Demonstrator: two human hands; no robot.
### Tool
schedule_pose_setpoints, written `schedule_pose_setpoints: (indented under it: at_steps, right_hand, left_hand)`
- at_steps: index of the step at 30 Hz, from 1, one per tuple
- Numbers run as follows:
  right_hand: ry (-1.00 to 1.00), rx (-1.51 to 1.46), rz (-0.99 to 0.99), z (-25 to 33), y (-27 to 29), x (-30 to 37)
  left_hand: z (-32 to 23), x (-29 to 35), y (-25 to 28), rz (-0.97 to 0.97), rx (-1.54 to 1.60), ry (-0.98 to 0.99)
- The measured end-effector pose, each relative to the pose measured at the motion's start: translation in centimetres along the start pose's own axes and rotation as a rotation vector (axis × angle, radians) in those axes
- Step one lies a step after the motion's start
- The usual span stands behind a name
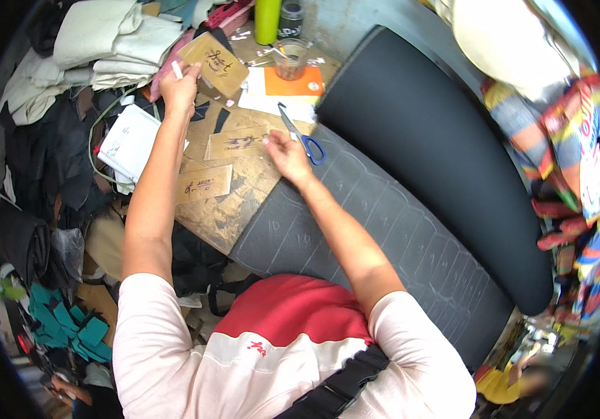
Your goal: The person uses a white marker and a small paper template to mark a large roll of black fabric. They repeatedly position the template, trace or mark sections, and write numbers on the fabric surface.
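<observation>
My left hand (179, 89) is closed at the far side of the table, at the edge of a tan cardboard template (221, 70) with handwriting on it. A short white stick (177, 69), perhaps chalk, shows at its fingers. My right hand (287, 155) hovers with loosely bent fingers beside a second tan template (226, 144); whether it touches it I cannot tell. Just past that hand lie scissors (312, 149) with blue handles. A third template (204, 184) rests nearer me. Dark fabric (384, 216) marked with pale lines spreads to the right.
A thick roll of black fabric (425, 133) lies along the wall side. At the back stand a clear cup (291, 61), an orange and white card (293, 82) and a green bottle (267, 21). A white notebook (131, 143) and folded pale cloth (114, 42) are on the left.
</observation>
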State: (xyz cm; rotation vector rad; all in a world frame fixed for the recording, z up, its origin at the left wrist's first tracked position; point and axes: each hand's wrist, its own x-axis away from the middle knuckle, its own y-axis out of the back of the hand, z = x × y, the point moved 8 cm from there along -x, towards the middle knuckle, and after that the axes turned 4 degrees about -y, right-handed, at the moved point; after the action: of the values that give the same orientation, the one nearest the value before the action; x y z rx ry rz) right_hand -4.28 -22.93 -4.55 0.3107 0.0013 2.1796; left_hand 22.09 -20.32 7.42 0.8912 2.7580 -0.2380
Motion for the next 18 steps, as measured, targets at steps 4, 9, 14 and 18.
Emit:
schedule_pose_setpoints:
  at_steps: [4, 9, 14, 18]
  right_hand:
    - [-0.033, -0.325, -0.179, 2.5, 6.6, 4.6]
    - [0.001, -0.681, -0.128, 3.1, 12.9, 13.5]
    - [0.12, 0.052, -0.744, 2.2, 23.7, 28.0]
    - [0.041, 1.361, -0.99, 3.9, 27.3, 39.3]
  left_hand:
    - [0.7, 8.2, -5.7, 0.223, 0.276, 0.452]
    - [-0.8, 21.5, -13.9, 0.593, 0.319, 0.621]
    - [-1.5, 30.9, -16.9, 0.691, 0.196, 0.801]
    - [-4.8, 39.1, -20.1, 0.814, 0.499, 0.959]
